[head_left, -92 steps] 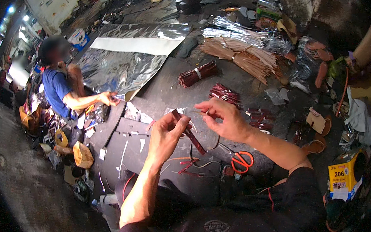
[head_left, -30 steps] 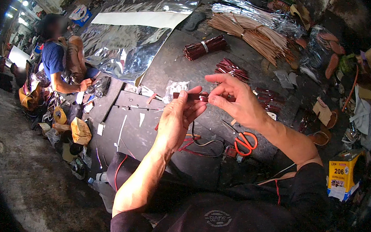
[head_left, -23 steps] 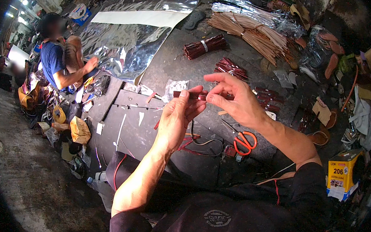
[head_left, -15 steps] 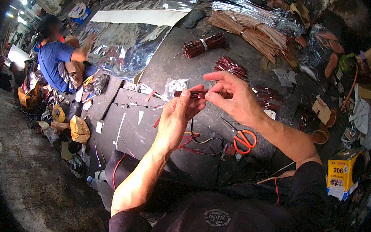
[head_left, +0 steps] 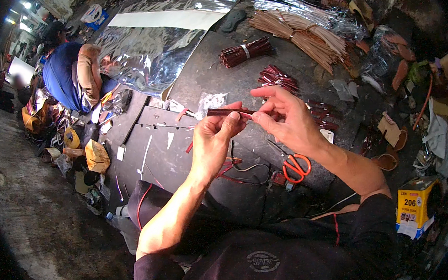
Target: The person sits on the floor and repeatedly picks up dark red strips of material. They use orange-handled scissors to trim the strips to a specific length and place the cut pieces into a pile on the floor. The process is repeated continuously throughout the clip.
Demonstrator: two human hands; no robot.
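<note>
My left hand (head_left: 208, 144) is closed around a small bunch of dark red, shiny strips (head_left: 223, 112), its thumb pressed on top. At the strips' right end, the thumb and fingers of my right hand (head_left: 292, 124) pinch together, with the index finger raised. Just beyond my right hand lies a loose bundle of dark red strips (head_left: 278, 78), and more red strips (head_left: 326, 115) lie to its right. Orange-handled scissors (head_left: 297, 168) rest on the dark work surface below my right hand. Thin red and black cords (head_left: 245, 176) lie nearby.
A tied dark red bundle (head_left: 246, 52) and a large light-brown bundle (head_left: 302, 34) lie farther off. A silver sheet (head_left: 154, 51) spreads at the far left beside a person in blue (head_left: 66, 73). A wooden block (head_left: 97, 156) stands left, a yellow box (head_left: 413, 206) lower right.
The strips show more fully past my left thumb, which has slid right along them. My right hand has shifted slightly right. The person in blue has bent forward.
</note>
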